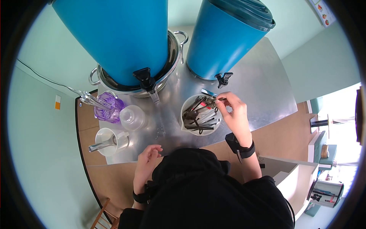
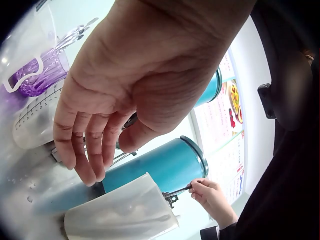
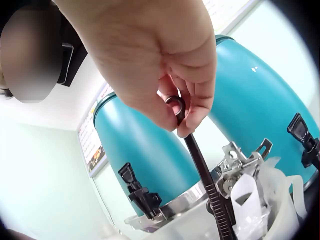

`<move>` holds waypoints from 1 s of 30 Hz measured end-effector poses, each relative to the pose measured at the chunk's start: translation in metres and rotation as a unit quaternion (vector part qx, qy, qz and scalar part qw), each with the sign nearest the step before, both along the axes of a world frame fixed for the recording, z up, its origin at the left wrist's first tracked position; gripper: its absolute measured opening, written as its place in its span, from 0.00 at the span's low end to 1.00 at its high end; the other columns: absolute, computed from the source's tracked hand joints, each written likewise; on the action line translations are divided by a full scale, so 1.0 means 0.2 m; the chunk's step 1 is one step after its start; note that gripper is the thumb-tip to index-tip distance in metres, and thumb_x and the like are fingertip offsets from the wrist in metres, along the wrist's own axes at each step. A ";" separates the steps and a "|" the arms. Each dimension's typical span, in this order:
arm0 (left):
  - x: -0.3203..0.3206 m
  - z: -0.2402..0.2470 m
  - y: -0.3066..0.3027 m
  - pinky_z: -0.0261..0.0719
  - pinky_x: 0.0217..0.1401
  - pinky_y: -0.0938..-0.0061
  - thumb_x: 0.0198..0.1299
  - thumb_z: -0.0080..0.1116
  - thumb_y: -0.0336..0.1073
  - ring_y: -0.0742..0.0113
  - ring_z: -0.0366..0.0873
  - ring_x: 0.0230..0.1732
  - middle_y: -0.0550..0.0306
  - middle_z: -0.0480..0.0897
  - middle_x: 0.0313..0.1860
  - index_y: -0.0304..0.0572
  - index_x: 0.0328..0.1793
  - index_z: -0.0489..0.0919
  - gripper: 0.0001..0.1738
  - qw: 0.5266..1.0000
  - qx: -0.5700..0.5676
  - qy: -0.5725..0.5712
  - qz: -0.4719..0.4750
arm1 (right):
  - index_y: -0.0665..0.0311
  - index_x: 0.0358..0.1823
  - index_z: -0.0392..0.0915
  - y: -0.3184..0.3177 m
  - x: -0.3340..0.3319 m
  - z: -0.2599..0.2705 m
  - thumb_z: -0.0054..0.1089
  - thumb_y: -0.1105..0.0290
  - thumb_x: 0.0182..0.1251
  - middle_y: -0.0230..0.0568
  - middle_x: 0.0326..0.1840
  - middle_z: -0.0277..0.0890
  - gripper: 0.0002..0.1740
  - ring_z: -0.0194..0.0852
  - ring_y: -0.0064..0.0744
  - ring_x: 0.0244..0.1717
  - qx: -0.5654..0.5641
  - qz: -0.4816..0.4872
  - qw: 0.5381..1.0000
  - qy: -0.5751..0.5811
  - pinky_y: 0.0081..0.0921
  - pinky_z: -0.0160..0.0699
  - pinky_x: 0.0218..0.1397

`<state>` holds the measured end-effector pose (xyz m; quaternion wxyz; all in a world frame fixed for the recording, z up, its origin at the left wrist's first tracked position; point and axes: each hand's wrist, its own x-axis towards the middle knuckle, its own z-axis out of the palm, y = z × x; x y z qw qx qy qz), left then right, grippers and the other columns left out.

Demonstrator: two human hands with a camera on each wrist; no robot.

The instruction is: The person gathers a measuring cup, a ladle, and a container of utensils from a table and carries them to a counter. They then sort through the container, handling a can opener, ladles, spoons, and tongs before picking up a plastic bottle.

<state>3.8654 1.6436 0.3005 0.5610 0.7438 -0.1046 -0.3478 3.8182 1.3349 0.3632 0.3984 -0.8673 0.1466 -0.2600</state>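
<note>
My right hand [image 1: 234,114] pinches the looped end of a dark, long-handled utensil [image 3: 202,167] between thumb and fingertips. The utensil's ridged shaft slants down into a white plastic pitcher [image 2: 120,212], where its lower end is hidden in the right wrist view. Dark and white utensils crowd the pitcher, among them a metal tool [image 3: 232,172] with a toothed wheel. My left hand [image 1: 148,160] hangs by the table's front edge with loosely bent fingers, holding nothing. Nearest to it stands a translucent measuring jug [image 1: 108,143] with a metal utensil inside.
Two large blue dispensers [image 1: 228,42] with black taps stand at the back. The left one sits in a steel pot [image 1: 176,49] with loop handles. A purple glass jar [image 1: 108,108] with metal utensils and a clear plastic container [image 1: 132,117] are at the left of the steel table [image 1: 263,95].
</note>
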 end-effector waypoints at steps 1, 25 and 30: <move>0.00 0.00 0.00 0.72 0.46 0.79 0.68 0.43 0.30 0.73 0.76 0.39 0.57 0.81 0.44 0.36 0.53 0.74 0.12 1.000 -0.002 0.003 0.002 | 0.69 0.35 0.74 -0.02 -0.01 -0.01 0.57 0.82 0.56 0.41 0.33 0.76 0.05 0.75 0.30 0.28 -0.011 0.017 0.999 -0.026 0.25 0.74 0.32; -0.01 -0.01 0.00 0.73 0.48 0.77 0.69 0.43 0.31 0.72 0.77 0.41 0.56 0.80 0.44 0.35 0.53 0.73 0.12 1.000 0.006 -0.003 -0.010 | 0.68 0.43 0.74 0.15 -0.06 -0.18 0.61 0.72 0.54 0.51 0.40 0.77 0.15 0.76 0.54 0.42 -0.044 0.178 0.947 0.265 0.40 0.75 0.44; -0.03 0.01 0.01 0.73 0.47 0.77 0.69 0.43 0.30 0.71 0.77 0.41 0.56 0.80 0.44 0.35 0.53 0.74 0.12 1.000 0.018 -0.005 -0.013 | 0.71 0.37 0.76 0.12 -0.02 -0.28 0.58 0.75 0.53 0.53 0.35 0.77 0.10 0.76 0.54 0.40 -0.039 0.221 0.930 0.292 0.40 0.74 0.42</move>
